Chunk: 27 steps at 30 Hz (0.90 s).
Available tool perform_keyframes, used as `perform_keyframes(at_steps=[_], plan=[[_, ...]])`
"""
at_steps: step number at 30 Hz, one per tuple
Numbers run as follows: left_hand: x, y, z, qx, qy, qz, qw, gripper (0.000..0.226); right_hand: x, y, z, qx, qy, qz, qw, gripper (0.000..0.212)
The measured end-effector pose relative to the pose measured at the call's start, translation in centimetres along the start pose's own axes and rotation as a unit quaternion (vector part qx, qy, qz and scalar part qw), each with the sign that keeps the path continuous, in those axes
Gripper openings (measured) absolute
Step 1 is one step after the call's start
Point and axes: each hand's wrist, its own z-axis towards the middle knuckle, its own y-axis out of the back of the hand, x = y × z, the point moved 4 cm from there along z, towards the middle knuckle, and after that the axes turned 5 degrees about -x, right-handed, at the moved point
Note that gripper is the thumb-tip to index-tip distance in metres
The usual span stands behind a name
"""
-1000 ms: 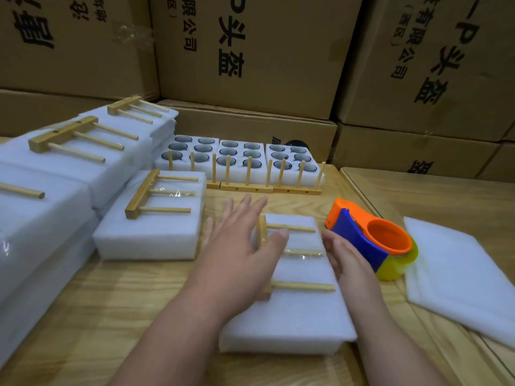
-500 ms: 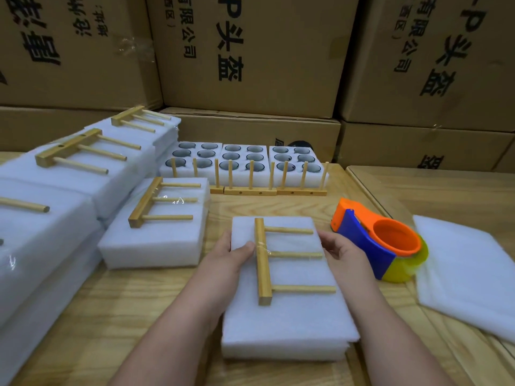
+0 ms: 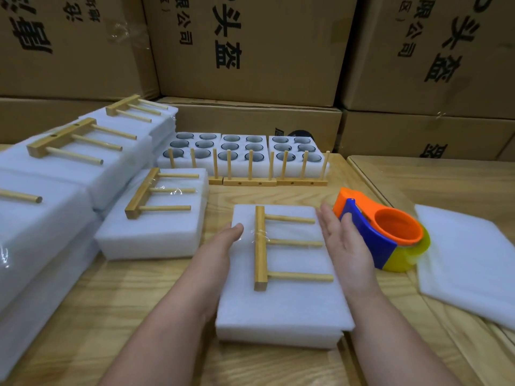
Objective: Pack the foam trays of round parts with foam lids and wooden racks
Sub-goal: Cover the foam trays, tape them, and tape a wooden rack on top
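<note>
Cardboard boxes (image 3: 245,48) with black print wall off the back of our wooden surface (image 3: 83,316). Right before us lies a foam pack (image 3: 281,307) with a wooden rack (image 3: 260,246) taped flat on its lid, pegs pointing right. Our left hand (image 3: 220,249) rests along the pack's left edge, fingers straight, thumb on the lid: a flat, wide grip that holds nothing. Our right hand (image 3: 345,243) stands at the pack's right edge, palm turned inward, fingers straight and spread, likewise holding nothing. Just beside it sits an orange and blue tape dispenser (image 3: 384,235), and further right a loose foam sheet (image 3: 468,260). To the left lies another finished pack (image 3: 153,235), with stacked packs (image 3: 41,207) beyond it. At the back, open trays (image 3: 242,151) show round parts, with upright racks (image 3: 267,174) before them.
</note>
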Motion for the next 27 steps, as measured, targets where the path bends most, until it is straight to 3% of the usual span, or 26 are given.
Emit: perform_keyframes(at_steps=[3, 5, 7, 11, 14, 17, 19, 23, 27], plan=[[-0.7, 0.4, -0.6, -0.015, -0.047, 0.083, 0.995, 0.063, -0.9, -0.8, 0.2, 0.030, -0.077, 0.184, 0.979, 0.028], [-1.0, 1.1, -1.2, -0.054, -0.070, 0.193, 0.977, 0.058, -1.8, -0.6, 0.5, 0.005, -0.104, 0.195, 0.975, 0.029], [-0.7, 2.1, -1.7, -0.067, -0.045, 0.222, 0.972, 0.064, -2.7, -0.2, 0.8, -0.044, -0.135, 0.193, 0.971, 0.025], [-0.9, 2.2, -3.1, 0.002, -0.013, 0.209, 0.978, 0.078, -2.8, -0.2, 0.7, -0.056, -0.178, 0.225, 0.956, 0.024], [-1.9, 1.9, -4.1, 0.079, -0.019, 0.199, 0.977, 0.066, -2.3, 0.0, 0.5, -0.064, -0.201, 0.292, 0.933, 0.036], [-2.4, 0.9, -5.0, 0.121, -0.017, 0.172, 0.977, 0.085, -1.9, 0.5, 0.5, -0.076, -0.227, 0.348, 0.906, 0.036], [-2.8, 0.3, -5.1, 0.088, -0.043, 0.139, 0.986, 0.082, -1.9, 0.4, 0.4, -0.082, -0.225, 0.337, 0.911, 0.039], [-4.5, 2.2, -5.2, -0.041, -0.086, 0.041, 0.995, 0.048, -1.6, -0.9, 0.1, -0.086, -0.211, 0.301, 0.926, 0.053], [-8.3, 5.2, -5.4, -0.090, -0.145, -0.045, 0.984, 0.033, -1.8, -1.2, 0.6, -0.096, -0.175, 0.265, 0.943, 0.055]])
